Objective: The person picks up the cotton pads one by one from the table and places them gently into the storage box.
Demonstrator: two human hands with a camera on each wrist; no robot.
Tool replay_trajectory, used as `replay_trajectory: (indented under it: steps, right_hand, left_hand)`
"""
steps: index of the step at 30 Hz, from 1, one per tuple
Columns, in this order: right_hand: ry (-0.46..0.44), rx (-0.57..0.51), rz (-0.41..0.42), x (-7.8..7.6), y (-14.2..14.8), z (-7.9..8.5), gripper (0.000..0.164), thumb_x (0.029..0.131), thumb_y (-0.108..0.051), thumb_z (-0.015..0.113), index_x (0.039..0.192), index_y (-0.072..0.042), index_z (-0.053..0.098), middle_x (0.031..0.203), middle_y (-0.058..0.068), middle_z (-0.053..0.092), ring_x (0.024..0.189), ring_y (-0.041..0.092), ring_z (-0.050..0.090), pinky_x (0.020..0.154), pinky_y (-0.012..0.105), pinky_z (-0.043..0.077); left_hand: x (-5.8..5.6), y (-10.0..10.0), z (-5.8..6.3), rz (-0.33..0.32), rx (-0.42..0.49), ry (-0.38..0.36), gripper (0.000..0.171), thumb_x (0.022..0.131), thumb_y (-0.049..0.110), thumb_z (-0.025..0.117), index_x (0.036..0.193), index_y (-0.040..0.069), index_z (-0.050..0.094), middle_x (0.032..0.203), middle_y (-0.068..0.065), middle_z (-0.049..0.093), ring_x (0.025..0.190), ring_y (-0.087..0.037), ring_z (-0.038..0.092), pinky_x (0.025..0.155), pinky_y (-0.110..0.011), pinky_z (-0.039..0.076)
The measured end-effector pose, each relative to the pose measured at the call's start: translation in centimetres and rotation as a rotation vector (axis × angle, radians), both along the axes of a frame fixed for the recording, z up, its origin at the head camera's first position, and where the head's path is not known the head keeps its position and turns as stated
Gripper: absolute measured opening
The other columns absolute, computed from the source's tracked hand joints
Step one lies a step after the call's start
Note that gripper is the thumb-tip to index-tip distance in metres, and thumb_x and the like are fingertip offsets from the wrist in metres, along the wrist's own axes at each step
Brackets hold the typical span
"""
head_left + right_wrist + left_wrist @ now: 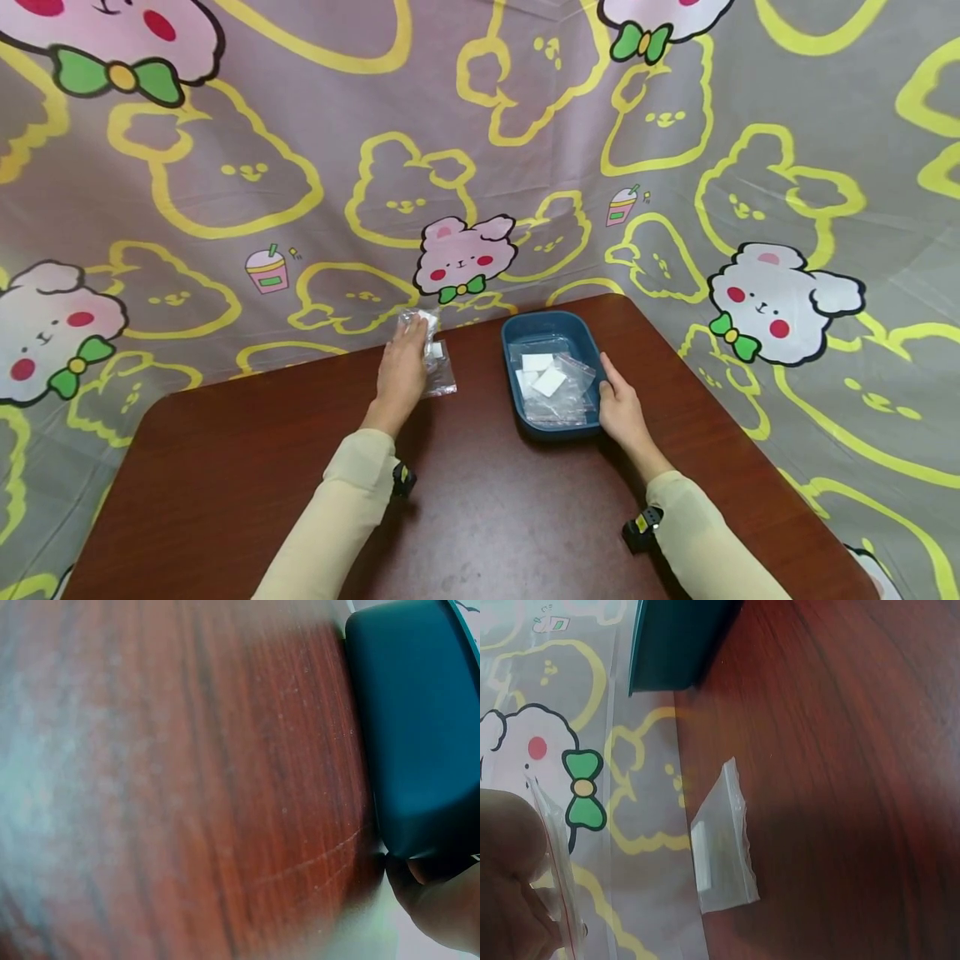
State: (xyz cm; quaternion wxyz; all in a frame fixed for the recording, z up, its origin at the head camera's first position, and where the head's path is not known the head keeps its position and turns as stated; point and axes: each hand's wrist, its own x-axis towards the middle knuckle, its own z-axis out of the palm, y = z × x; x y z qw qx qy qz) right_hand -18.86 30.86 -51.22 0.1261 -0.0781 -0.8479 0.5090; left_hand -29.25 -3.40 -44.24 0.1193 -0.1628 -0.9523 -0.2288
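Note:
My left hand [402, 371] is at the table's far side, pinching a clear plastic bag [564, 877] with something white in it. Just below that hand, a second clear bag [731, 862] with a flat white piece inside lies on the table. To the right stands a dark blue plastic bin [514, 387]. Several clear bags [558, 404] with white pieces [537, 362] lie in it, overlapping. My right hand [622, 412] holds the bin by its right side; in the right wrist view only part of that hand shows at the bin's corner [420, 750].
The brown wooden table [465, 517] ends behind the bin and the bags. A grey cloth [525, 183] with cartoon animals hangs along its back and right side. Each forearm has a small black camera [403, 480] strapped on.

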Motion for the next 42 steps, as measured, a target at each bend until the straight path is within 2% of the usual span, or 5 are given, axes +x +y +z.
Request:
replay_trajectory:
  steps: [6,17,24,29,42]
  right_hand:
    - [-0.007,-0.006,0.004,0.0,0.0,0.0,0.054,0.107,-0.004,0.036,0.159,-0.013,0.028,0.162,0.013,0.029,0.149,0.030,0.024,0.120,0.050,0.021]
    - [0.017,0.007,-0.009,0.1,-0.2,-0.1,0.053,0.106,-0.003,0.037,0.158,-0.010,0.031,0.160,0.016,0.032,0.147,0.033,0.027,0.119,0.053,0.023]
    - [0.009,0.010,-0.013,0.0,-0.1,0.0,0.053,0.106,-0.004,0.036,0.159,-0.012,0.031,0.160,0.014,0.031,0.148,0.032,0.026,0.119,0.051,0.022]
    - [0.005,0.014,-0.015,0.0,-0.1,0.0,0.053,0.106,-0.005,0.037,0.158,-0.011,0.031,0.160,0.014,0.032,0.148,0.032,0.027,0.120,0.051,0.023]
    - [0.020,0.012,-0.020,-0.1,0.0,-0.1,0.053,0.105,-0.003,0.037,0.158,-0.010,0.033,0.159,0.016,0.033,0.147,0.034,0.029,0.118,0.053,0.024]
  left_hand:
    - [0.1,1.2,-0.2,-0.026,-0.013,0.045,0.062,0.087,-0.016,0.052,0.146,0.001,0.050,0.154,-0.016,0.042,0.142,-0.042,0.036,0.109,-0.065,0.034]
    - [0.7,4.4,0.1,-0.069,-0.046,0.042,0.061,0.090,-0.013,0.054,0.149,0.002,0.047,0.155,-0.014,0.042,0.143,-0.040,0.037,0.110,-0.061,0.035]
    - [1.2,6.7,0.6,-0.101,-0.048,0.013,0.056,0.097,-0.009,0.050,0.151,0.005,0.045,0.157,-0.010,0.039,0.145,-0.036,0.034,0.113,-0.059,0.032]
    - [1.5,8.1,0.6,-0.127,-0.051,0.042,0.055,0.096,-0.008,0.053,0.149,0.005,0.048,0.156,-0.009,0.042,0.143,-0.036,0.037,0.110,-0.059,0.037]
    - [2.3,11.6,1.1,-0.172,-0.092,0.035,0.054,0.098,-0.007,0.050,0.150,0.008,0.048,0.157,-0.006,0.041,0.144,-0.034,0.037,0.110,-0.055,0.039]
